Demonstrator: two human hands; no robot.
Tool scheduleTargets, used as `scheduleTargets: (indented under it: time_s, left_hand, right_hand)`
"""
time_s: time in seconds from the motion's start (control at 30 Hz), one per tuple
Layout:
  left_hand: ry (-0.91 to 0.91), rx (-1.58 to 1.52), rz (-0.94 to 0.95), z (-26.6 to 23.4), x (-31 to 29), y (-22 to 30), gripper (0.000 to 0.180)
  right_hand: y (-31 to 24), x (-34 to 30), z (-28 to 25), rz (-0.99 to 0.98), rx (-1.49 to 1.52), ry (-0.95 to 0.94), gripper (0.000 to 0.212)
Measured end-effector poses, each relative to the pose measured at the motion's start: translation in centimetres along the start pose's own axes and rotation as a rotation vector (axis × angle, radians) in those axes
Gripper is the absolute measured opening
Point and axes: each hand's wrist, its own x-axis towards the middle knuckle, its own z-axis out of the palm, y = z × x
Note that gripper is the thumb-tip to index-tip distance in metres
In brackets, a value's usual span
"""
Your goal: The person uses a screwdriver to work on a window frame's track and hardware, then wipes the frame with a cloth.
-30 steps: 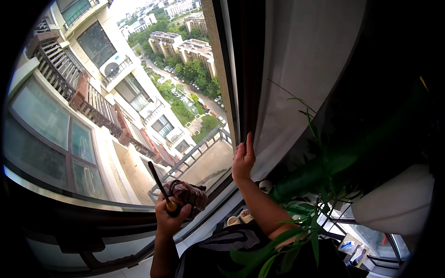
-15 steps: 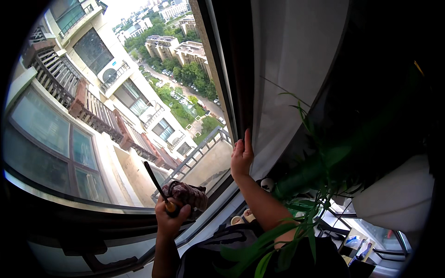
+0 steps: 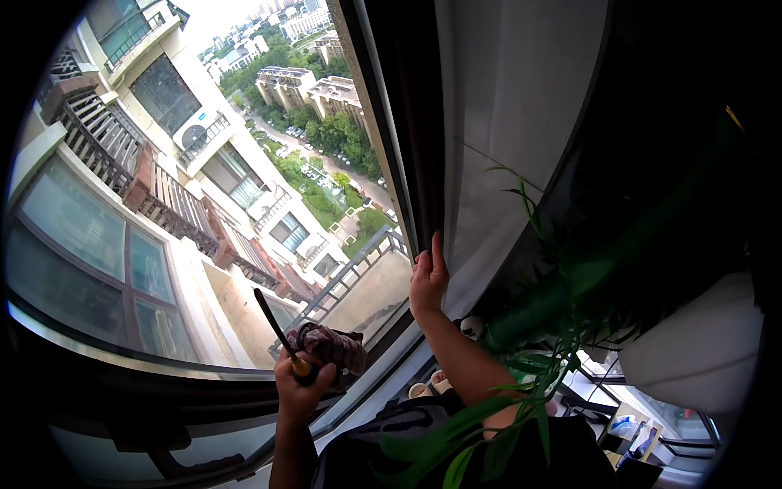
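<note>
My left hand [image 3: 300, 395] is closed round the orange-and-black handle of a screwdriver [image 3: 274, 324], whose long dark shaft slants up and to the left. A bunched brownish-purple patterned cloth [image 3: 338, 346] is held against the same hand, on its far right side. My right hand [image 3: 428, 284] is at the dark upright window frame [image 3: 425, 147], with one finger stretched upward along it and the others curled at its edge. Part of its grip is hidden from this side.
Beyond the window stand a metal railing [image 3: 350, 273] and a neighbouring building [image 3: 236, 155], far above the street. Leaves of a green plant [image 3: 529, 399] cross my right forearm. A pale curtain [image 3: 521, 81] hangs to the right. Slippers [image 3: 419, 389] lie below.
My right hand sits very slightly lower in the picture, still at the frame. The left hand keeps hold of the screwdriver and cloth, and the view has shifted a little.
</note>
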Motion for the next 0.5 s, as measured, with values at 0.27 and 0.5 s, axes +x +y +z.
scheduleTargets:
  time_s: [0.27, 0.5]
  left_hand:
    - [0.011, 0.01, -0.011, 0.1, 0.0, 0.0, 0.019]
    - [0.012, -0.025, -0.04, 0.1, 0.0, -0.1, 0.018]
  right_hand:
    - [-1.1, -0.5, 0.7, -0.03, 0.034, -0.004, 0.042]
    - [0.0, -0.7, 0.9, 0.033, 0.085, 0.014, 0.044]
